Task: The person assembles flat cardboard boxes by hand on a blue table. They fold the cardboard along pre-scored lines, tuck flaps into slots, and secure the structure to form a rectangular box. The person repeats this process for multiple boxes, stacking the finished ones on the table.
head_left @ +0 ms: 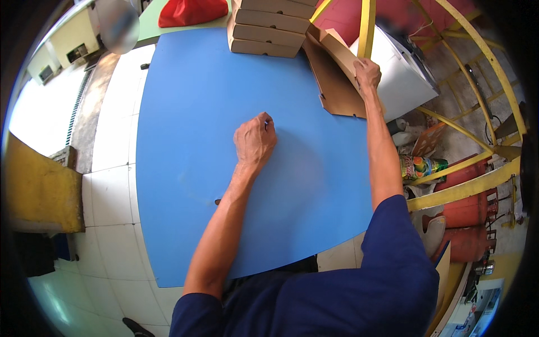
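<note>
My left hand (pixel 255 140) is curled closed above the middle of the blue tabletop (pixel 191 129). Something small and dark shows by its fingertips, too small to name. At the table's far right edge, my right hand (pixel 368 74) grips the edge of a flat, unfolded cardboard box (pixel 339 95). This brown cardboard leans up at a slant, with another flap or sheet behind it. Folded cardboard boxes (pixel 268 38) stand in a stack at the far edge, left of the sheet.
A red cloth bag (pixel 193 12) lies on a green surface beyond the table. Yellow metal bars (pixel 366 28) and a white boxy thing (pixel 393 78) stand close on the right. Red gas cylinders (pixel 463 210) are on the floor at right. A yellow block (pixel 45 185) stands left.
</note>
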### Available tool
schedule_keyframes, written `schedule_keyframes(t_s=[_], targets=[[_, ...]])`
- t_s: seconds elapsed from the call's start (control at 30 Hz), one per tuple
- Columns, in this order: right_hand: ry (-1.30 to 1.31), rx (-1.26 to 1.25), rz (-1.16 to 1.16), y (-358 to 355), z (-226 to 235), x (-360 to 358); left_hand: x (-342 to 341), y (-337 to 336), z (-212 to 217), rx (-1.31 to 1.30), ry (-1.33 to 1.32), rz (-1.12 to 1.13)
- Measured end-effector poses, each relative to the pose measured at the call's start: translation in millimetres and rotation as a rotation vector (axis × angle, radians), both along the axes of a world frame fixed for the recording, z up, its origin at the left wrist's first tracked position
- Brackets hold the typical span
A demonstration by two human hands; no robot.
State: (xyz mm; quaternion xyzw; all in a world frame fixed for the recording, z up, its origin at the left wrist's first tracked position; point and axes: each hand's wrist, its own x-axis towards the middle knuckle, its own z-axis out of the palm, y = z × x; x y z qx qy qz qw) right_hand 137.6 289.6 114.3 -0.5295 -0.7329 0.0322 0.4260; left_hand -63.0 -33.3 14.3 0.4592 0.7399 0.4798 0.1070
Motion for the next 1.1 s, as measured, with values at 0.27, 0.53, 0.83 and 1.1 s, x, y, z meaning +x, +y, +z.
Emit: schedule_keyframes(t_s=[0.27, 0.53, 0.83, 1.1], targets=[[0.692, 0.126, 0.231, 57.1, 72.1, 34.0, -2.8, -0.1, -0.9, -0.015, 0.037, -0.008], [0.403, 0.201, 0.350, -77.7, 176.7, 127.3, -3.7, -1.2, -3.9, 0.041, 0.037, 0.007], [-0.286, -0.431, 0.676, -394.6, 142.9, 223.8, -26.1, 6.3, -10.4, 0.437, -0.500, 0.078], [0.365, -0.508, -0.201, -468.1, -29.6, 367.1, -15.1, -23.3, 34.2, 0.341, -0.046, 0.063]])
